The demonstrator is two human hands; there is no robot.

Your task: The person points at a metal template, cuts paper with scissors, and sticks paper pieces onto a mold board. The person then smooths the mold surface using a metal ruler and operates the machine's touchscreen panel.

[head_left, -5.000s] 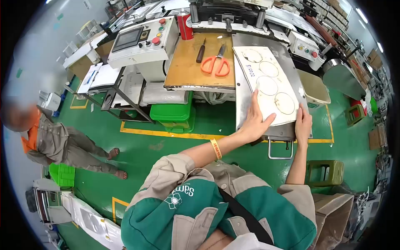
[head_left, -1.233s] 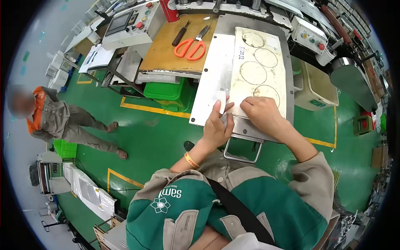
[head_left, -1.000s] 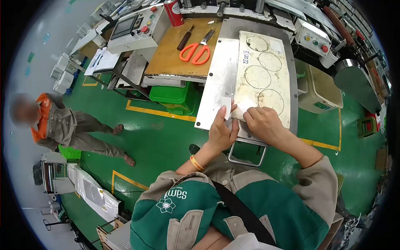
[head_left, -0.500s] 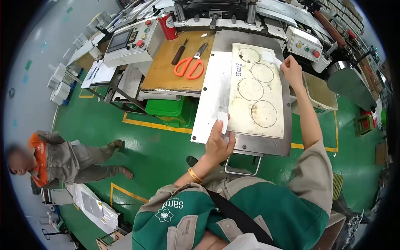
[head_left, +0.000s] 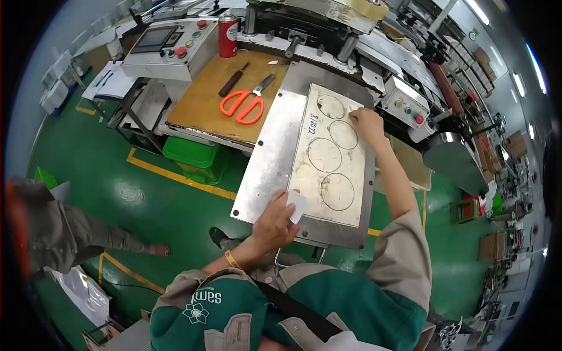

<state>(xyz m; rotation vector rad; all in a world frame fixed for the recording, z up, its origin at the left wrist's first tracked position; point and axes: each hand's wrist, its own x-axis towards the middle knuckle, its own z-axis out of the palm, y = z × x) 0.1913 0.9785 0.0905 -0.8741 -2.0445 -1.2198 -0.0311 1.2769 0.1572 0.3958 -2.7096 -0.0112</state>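
My left hand (head_left: 274, 223) is closed around small white paper pieces (head_left: 297, 206) at the near left corner of a cream-coloured board (head_left: 303, 187). The board has several circles cut or marked on it and "8/2022" written in blue. It lies on a metal plate (head_left: 263, 169). My right hand (head_left: 367, 125) is over the board's far right part, beside the upper circles. Its fingers are pinched on a small white piece (head_left: 353, 108), mostly hidden by the fingertips.
Orange-handled scissors (head_left: 249, 104), a dark-handled tool (head_left: 233, 82) and a red spray can (head_left: 228, 36) are on the brown board (head_left: 199, 99) to the left. Control boxes (head_left: 170, 50) flank the press. Another person (head_left: 64, 228) stands at left.
The view has turned, shifting the scene left. My right hand has moved inward from the board's right edge to beside the upper circles. My left hand still holds its white paper.
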